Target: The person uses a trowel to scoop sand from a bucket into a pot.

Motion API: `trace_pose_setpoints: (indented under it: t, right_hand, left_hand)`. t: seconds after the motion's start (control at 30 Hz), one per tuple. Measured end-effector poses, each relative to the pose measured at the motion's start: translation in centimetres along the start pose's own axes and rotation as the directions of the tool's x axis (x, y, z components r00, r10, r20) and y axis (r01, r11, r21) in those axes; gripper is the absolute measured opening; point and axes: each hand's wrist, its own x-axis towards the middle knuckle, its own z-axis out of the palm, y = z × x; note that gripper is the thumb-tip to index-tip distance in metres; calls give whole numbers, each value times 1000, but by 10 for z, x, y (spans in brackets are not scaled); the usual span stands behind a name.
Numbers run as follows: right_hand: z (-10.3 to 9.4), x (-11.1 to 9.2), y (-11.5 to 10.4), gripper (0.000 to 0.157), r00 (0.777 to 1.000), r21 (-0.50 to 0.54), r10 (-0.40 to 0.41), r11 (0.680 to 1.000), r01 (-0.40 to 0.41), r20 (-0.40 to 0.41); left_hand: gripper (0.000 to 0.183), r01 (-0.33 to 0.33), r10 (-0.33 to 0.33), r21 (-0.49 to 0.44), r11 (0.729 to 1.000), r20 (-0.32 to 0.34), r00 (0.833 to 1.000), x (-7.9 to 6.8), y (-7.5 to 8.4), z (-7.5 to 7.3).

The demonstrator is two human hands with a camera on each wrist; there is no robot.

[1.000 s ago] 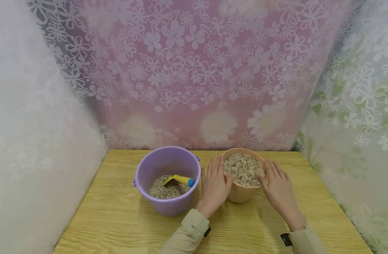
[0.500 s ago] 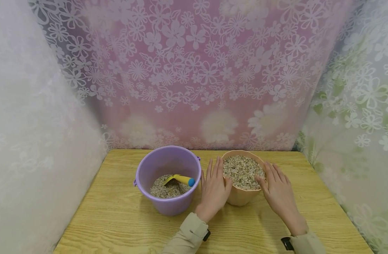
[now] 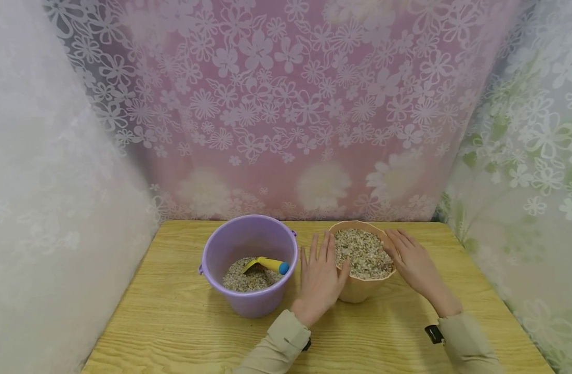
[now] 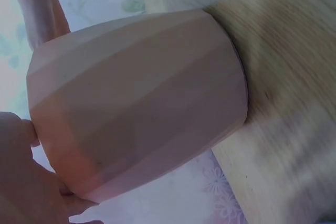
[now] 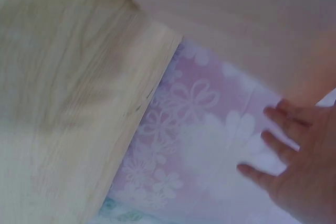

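A faceted peach flowerpot (image 3: pixel 356 291) stands upright on the table, filled near its rim with grainy, gravel-like material (image 3: pixel 362 254). My left hand (image 3: pixel 319 280) lies along the pot's left side, fingers straight and spread, touching near the rim. At the pot's right rim is my right hand (image 3: pixel 416 265), its fingers extended; the right wrist view shows them spread beside the pot wall (image 5: pixel 236 19). To the left stands a purple bucket (image 3: pixel 253 304) with less of the same grains inside. A yellow hand trowel (image 3: pixel 267 264) with a blue handle end rests in it.
The wooden table (image 3: pixel 173 332) ends at a pink floral curtain (image 3: pixel 286 130) behind. White and green flowered sheets (image 3: pixel 524 208) hang at the sides. The bucket sits close to my left hand.
The pot has shifted slightly toward me and then to the right. My left hand has followed it right. My right hand has moved right and slightly away from me, its thumb now off the grains.
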Motion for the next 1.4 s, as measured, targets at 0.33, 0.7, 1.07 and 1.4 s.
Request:
trace_pose_setpoints:
  t: [0.33,0.7,1.07,1.4]
  right_hand:
    - [-1,3,3,58,998,83,20,996,-25,53]
    - [6,-7,-15,57,999,96,45,994,-45,10]
    - [9,-18,-30,60,998,71,68,995,-67,-13]
    - [7,-25,-40,62,997,55,69,996,-67,-19]
  left_hand:
    - [64,-48,47,22,999,21,999,0,-7,-1]
    - [59,-94,94,-5,996,-14,995,-11,-16,-8]
    - [54,-175,176,58,983,-16,984,-19,-20,-16]
    - [53,-194,196,88,977,-8,981,-26,-19,-23]
